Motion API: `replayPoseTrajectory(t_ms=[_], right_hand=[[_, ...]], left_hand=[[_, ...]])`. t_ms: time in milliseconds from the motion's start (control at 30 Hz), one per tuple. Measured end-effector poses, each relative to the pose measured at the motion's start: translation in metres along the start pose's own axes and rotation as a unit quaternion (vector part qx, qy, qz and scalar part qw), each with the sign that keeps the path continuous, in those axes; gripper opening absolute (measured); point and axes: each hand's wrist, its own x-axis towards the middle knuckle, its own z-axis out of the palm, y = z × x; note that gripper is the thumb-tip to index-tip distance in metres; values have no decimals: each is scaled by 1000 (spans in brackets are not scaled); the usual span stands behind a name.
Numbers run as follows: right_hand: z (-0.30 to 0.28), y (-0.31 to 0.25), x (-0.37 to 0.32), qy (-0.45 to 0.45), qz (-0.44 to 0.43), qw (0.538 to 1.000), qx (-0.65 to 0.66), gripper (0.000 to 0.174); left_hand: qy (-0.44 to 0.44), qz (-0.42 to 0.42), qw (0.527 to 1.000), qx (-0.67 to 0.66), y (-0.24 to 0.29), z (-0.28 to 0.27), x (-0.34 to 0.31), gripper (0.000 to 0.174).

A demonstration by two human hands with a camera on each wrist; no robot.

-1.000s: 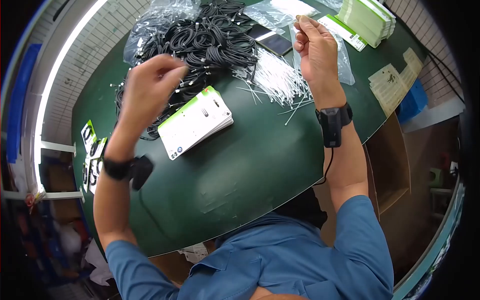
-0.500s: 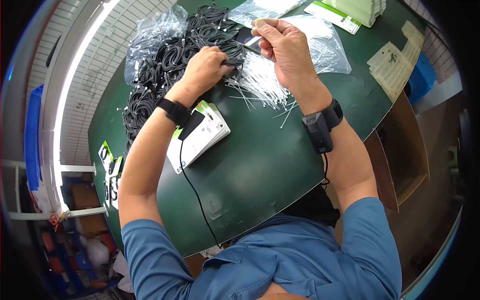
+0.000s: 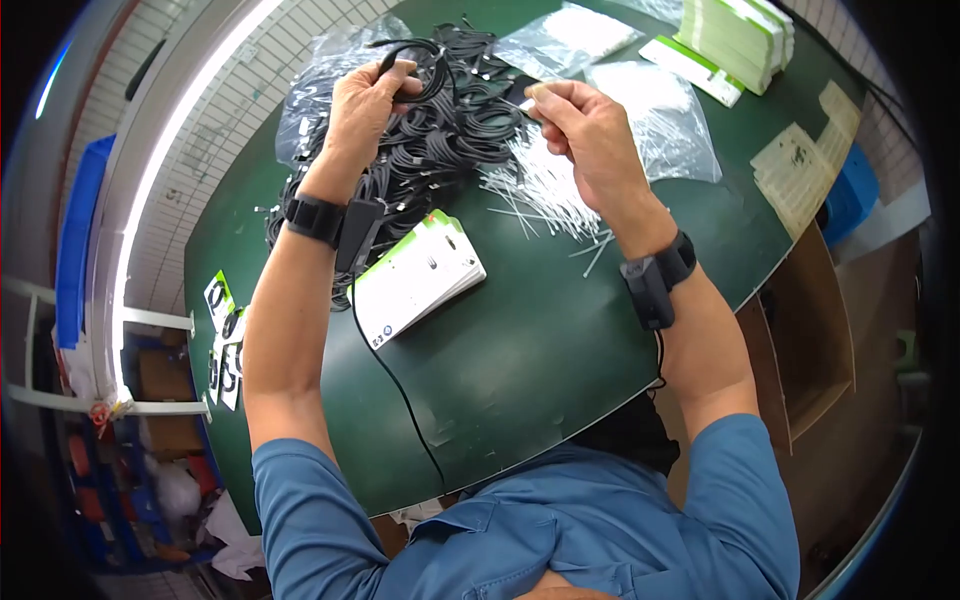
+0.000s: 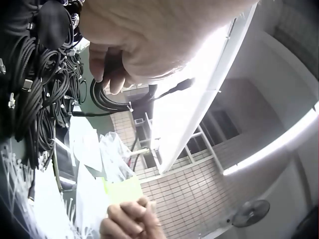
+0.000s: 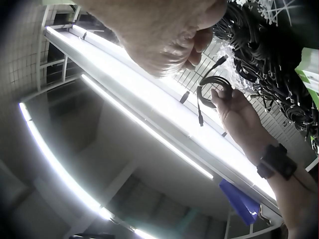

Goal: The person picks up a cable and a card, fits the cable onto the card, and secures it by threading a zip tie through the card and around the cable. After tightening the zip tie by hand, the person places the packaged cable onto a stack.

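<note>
One green counter (image 3: 500,370) carried a tangled heap of black cables (image 3: 470,140). Raised over it, the left hand (image 3: 358,112) gripped a single cable coil (image 3: 440,72); nearby, the right hand (image 3: 590,130) had thumb and fingers pressed together (whether on something thin, I could not tell). The step looked like picking out one coil; the next move probably called for bringing both hands together. The right wrist view showed loose plug ends (image 5: 201,120), which the head view did not make plain.

Glaring strip light (image 4: 175,117), dark distorted edges
</note>
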Motion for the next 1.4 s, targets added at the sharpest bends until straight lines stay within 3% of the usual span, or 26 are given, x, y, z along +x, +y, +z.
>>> replayPoseTrajectory(t_ms=[100, 233, 300, 467, 567, 900, 1133, 1400], right_hand=[[10, -1, -6, -26, 12, 999, -16, 21], [28, -1, -22, -72, 19, 996, -47, 26], [38, -4, -33, -141, 53, 986, -73, 28], [56, -1, -60, -277, 171, 941, -97, 30], [68, 0, -73, -285, 180, 936, -105, 28], [83, 3, -86, -293, 251, 909, -155, 24], [76, 16, -83, -279, 354, 893, -10, 24], [71, 21, -80, -281, 385, 879, 19, 24]], left_hand=[[23, -71, 980, -184, 22, -11, -34, 30], [8, -146, 962, -229, 42, -18, -109, 34], [-118, -162, 939, -279, 37, -23, -143, 36], [-142, -196, 937, -251, 30, -20, -196, 38], [-123, -157, 954, -222, 13, -19, -211, 38], [-114, -180, 950, -228, 11, -29, -232, 38], [-131, -222, 936, -238, 14, -38, -230, 41], [-138, -212, 942, -221, 11, -39, -230, 43]])
